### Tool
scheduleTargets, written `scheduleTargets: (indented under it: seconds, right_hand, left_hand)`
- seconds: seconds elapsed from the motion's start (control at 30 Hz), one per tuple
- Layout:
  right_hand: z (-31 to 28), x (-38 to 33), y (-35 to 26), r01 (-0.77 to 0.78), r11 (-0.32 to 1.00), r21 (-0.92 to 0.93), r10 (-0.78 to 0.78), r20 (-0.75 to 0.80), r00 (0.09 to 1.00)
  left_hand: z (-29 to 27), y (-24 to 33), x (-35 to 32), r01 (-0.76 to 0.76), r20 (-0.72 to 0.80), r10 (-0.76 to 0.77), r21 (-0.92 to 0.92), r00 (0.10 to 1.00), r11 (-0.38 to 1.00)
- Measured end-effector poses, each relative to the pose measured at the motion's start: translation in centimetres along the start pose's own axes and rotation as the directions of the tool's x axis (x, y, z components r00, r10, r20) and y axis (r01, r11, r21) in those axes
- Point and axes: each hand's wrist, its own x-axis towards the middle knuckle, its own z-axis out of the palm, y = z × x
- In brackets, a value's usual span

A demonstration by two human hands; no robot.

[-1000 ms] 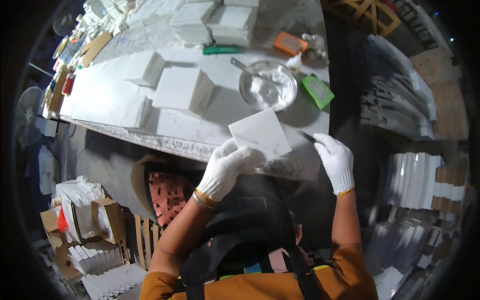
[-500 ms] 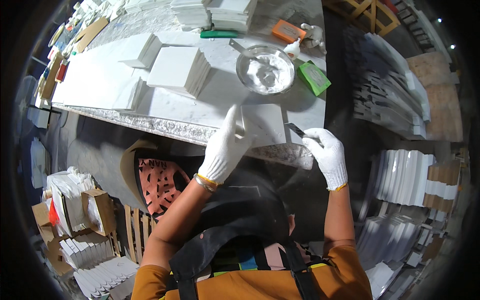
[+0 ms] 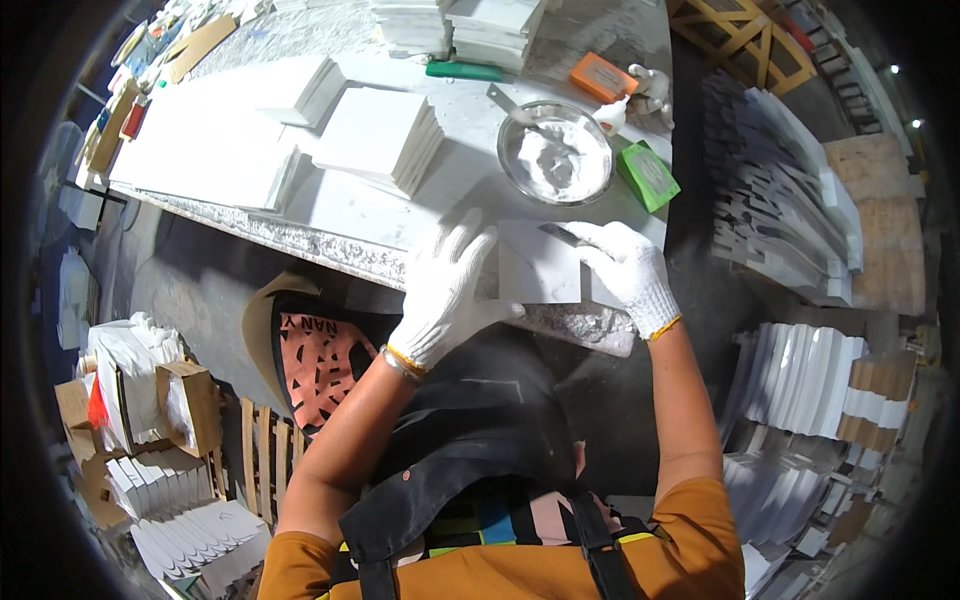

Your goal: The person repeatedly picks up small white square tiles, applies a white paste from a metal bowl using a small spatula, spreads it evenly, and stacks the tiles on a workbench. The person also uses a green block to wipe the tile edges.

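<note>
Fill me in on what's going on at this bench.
A person in white work gloves is working a square white tile at the near edge of a stone-topped bench. The left hand lies over the tile's left side; the right hand holds a small scraper blade against its top. Just beyond sits a metal bowl of white paste with a tool in it, and stacks of white tiles to the left.

A tile [image 3: 538, 262] lies at the worktop's [image 3: 340, 215] near edge. Behind it sits a bowl [image 3: 556, 153]; a tile stack [image 3: 380, 138] lies to its left.
</note>
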Motion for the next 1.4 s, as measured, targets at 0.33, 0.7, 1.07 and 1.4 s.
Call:
scheduleTargets:
  seconds: [0.33, 0.7, 1.07, 1.4]
  right_hand:
    - [0.2, 0.5, 0.5, 0.210, 0.973, -0.095, -0.207, 0.045, 0.977]
    - [-1.6, -3.3, 0.1, 0.179, 0.977, -0.120, -0.157, 0.175, 0.972]
    - [-0.9, -3.0, 0.3, 0.270, 0.960, -0.074, -0.260, 0.125, 0.958]
    - [-1.4, -3.2, -0.6, 0.080, 0.997, -0.011, -0.079, 0.095, 0.992]
  left_hand:
    - [1.5, -1.4, -0.3, -0.081, 0.003, 0.081, 0.036, 0.997, 0.996]
    - [1.1, -1.2, 0.4, -0.151, 0.067, 0.146, 0.076, 0.987, 0.986]
    - [1.5, -0.9, 0.7, -0.148, 0.030, 0.147, 0.041, 0.989, 0.988]
    - [1.5, -0.8, 0.7, -0.176, -0.049, 0.180, 0.073, 0.982, 0.982]
